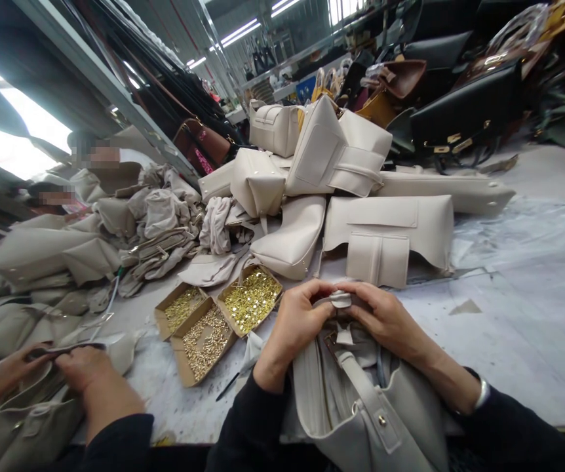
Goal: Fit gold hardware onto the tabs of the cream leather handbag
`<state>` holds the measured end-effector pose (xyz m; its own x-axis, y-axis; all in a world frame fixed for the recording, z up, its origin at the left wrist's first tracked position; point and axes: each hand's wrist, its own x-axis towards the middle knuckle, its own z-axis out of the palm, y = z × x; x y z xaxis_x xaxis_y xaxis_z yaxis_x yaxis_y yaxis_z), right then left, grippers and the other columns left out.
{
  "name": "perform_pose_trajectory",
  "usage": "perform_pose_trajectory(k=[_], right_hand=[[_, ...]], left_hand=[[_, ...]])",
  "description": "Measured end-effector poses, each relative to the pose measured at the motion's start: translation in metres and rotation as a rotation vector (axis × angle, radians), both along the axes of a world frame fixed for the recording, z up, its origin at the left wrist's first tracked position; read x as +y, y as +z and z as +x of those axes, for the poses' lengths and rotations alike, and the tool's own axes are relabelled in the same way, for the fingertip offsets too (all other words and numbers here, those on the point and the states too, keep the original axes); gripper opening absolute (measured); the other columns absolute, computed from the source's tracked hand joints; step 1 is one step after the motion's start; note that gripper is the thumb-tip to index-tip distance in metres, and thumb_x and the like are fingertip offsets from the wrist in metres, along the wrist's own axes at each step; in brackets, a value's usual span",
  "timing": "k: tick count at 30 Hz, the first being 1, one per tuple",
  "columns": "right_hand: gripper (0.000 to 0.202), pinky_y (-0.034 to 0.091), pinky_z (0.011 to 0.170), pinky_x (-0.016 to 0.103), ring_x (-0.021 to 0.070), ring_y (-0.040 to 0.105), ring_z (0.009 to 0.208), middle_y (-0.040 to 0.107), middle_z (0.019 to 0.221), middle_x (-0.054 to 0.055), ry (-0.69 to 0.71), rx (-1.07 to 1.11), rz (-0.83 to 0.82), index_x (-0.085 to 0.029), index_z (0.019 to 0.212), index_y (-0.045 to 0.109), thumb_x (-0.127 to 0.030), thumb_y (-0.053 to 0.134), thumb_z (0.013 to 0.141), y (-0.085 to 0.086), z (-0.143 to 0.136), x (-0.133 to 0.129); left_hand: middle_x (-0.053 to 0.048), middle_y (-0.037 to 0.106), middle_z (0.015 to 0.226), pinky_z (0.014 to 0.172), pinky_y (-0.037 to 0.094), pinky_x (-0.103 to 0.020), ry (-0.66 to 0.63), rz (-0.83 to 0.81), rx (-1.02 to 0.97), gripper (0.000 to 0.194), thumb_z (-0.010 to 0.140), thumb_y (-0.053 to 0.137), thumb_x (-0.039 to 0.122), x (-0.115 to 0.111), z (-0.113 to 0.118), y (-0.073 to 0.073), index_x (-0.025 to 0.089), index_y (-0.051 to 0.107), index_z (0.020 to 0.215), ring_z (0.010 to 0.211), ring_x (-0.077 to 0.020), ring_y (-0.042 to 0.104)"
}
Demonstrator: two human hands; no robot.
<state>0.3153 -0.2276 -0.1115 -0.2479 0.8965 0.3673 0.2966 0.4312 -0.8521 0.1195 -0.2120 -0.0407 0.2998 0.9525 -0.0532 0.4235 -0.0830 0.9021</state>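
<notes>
A cream handbag (319, 393) stands at the table's front edge with its top open toward me. At its far rim, my left hand (302, 318) pinches a small pale tab (340, 299) from the left. My right hand (383, 318) grips the same tab from the right, thumb and fingers closed. Below the tab, the bag's lining and a zip show. A strap (361, 380) with a gold stud lies across the opening toward me. Whatever sits under my fingertips is hidden.
Cardboard trays of gold-coloured metal fittings (207, 341) stand left of my bag, near a thin dark tool (227, 387). Cream handbags (390, 216) are piled behind. At far left, a co-worker's hands (83, 367) hold another bag. Dark bags (469, 111) lie at back right.
</notes>
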Motion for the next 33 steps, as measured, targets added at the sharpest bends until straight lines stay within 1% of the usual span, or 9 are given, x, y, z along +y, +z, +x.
perform_pose_trajectory(k=[2, 5, 8, 13, 18, 22, 27, 33], right_hand=[[0.035, 0.056, 0.099, 0.041, 0.0246, 0.069, 0.114, 0.073, 0.125, 0.007, -0.007, -0.033, 0.093, -0.026, 0.134, 0.062, -0.018, 0.059, 0.1, -0.002, 0.0, -0.003], [0.038, 0.057, 0.101, 0.042, 0.0254, 0.07, 0.117, 0.073, 0.129, 0.01, -0.035, -0.084, 0.218, -0.023, 0.139, 0.059, -0.017, 0.056, 0.102, -0.004, -0.001, -0.006], [0.04, 0.058, 0.102, 0.042, 0.0253, 0.07, 0.119, 0.073, 0.131, 0.011, -0.07, -0.099, 0.28, -0.021, 0.142, 0.057, -0.015, 0.055, 0.103, -0.004, -0.002, -0.008], [0.04, 0.06, 0.102, 0.041, 0.0244, 0.072, 0.116, 0.074, 0.128, 0.009, -0.082, -0.04, 0.285, -0.023, 0.14, 0.06, -0.013, 0.055, 0.102, -0.001, -0.004, -0.01], [0.043, 0.06, 0.101, 0.042, 0.0251, 0.072, 0.118, 0.074, 0.13, 0.01, -0.094, -0.04, 0.287, -0.023, 0.142, 0.061, -0.011, 0.056, 0.101, -0.001, -0.003, -0.011], [0.044, 0.061, 0.1, 0.041, 0.025, 0.072, 0.118, 0.074, 0.13, 0.01, -0.086, -0.047, 0.289, -0.022, 0.143, 0.06, -0.01, 0.056, 0.1, -0.002, -0.003, -0.011], [0.042, 0.061, 0.1, 0.042, 0.0246, 0.072, 0.118, 0.074, 0.13, 0.012, -0.084, -0.059, 0.295, -0.019, 0.143, 0.059, -0.01, 0.053, 0.102, 0.0, -0.003, -0.011], [0.046, 0.061, 0.101, 0.043, 0.0254, 0.071, 0.12, 0.072, 0.134, 0.011, -0.075, -0.071, 0.303, -0.022, 0.148, 0.056, -0.012, 0.053, 0.103, -0.001, -0.002, -0.011]], left_hand=[[-0.001, 0.079, 0.103, 0.09, 0.055, -0.027, -0.001, 0.038, 0.015, 0.031, 0.084, 0.064, 0.007, -0.006, 0.001, 0.002, 0.021, 0.078, 0.107, 0.096, -0.0188, 0.073], [0.001, 0.079, 0.108, 0.094, 0.053, -0.028, 0.031, 0.146, 0.107, 0.036, 0.085, 0.063, 0.004, -0.016, 0.006, 0.005, 0.024, 0.076, 0.112, 0.102, -0.0185, 0.072], [0.0, 0.078, 0.112, 0.095, 0.051, -0.029, 0.048, 0.237, 0.186, 0.037, 0.086, 0.064, 0.004, -0.023, 0.011, 0.007, 0.024, 0.074, 0.115, 0.106, -0.0194, 0.071], [0.0, 0.076, 0.111, 0.093, 0.051, -0.029, 0.038, 0.29, 0.232, 0.034, 0.088, 0.064, 0.004, -0.026, 0.013, 0.005, 0.025, 0.071, 0.114, 0.106, -0.0192, 0.07], [-0.003, 0.075, 0.114, 0.095, 0.052, -0.032, 0.014, 0.352, 0.295, 0.036, 0.09, 0.059, 0.004, -0.026, 0.013, 0.003, 0.024, 0.068, 0.119, 0.107, -0.0215, 0.069], [-0.004, 0.074, 0.116, 0.096, 0.053, -0.033, -0.012, 0.351, 0.305, 0.039, 0.088, 0.06, 0.004, -0.026, 0.012, 0.002, 0.023, 0.066, 0.121, 0.109, -0.0225, 0.069], [-0.004, 0.074, 0.118, 0.097, 0.052, -0.034, -0.009, 0.345, 0.287, 0.041, 0.087, 0.061, 0.003, -0.024, 0.011, -0.001, 0.022, 0.066, 0.123, 0.111, -0.0229, 0.069], [-0.004, 0.074, 0.116, 0.095, 0.053, -0.032, 0.0, 0.351, 0.288, 0.039, 0.088, 0.061, 0.004, -0.026, 0.012, 0.0, 0.022, 0.066, 0.122, 0.108, -0.0212, 0.069]])
